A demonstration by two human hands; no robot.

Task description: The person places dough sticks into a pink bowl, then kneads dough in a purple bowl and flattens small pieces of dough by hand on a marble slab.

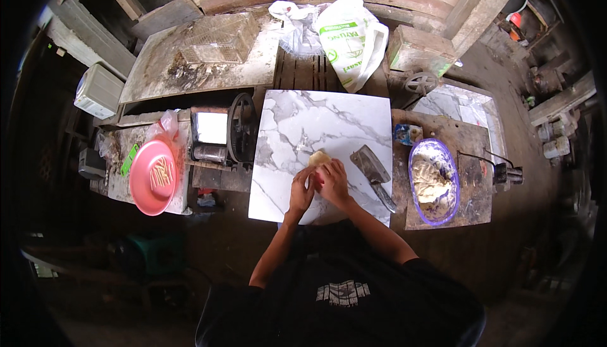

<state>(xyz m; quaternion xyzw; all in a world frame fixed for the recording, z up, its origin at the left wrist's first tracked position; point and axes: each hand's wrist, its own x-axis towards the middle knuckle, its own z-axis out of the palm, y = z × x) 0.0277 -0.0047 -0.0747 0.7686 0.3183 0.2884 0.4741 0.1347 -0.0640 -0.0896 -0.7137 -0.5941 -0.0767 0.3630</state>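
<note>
On the marble-patterned board, my left hand and my right hand are close together with curled fingers on a flat, pale piece of dough. A small red object shows between them, mostly hidden, so I cannot tell what it is. A cleaver lies on the board right of my right hand. Further right, a purple oval tub holds a mass of pale dough.
A pink bowl with pale strips sits at left beside a machine with a large wheel. Behind are white bags, a wire cage, a pale container and another wheeled tool. A small blue packet lies right of the board.
</note>
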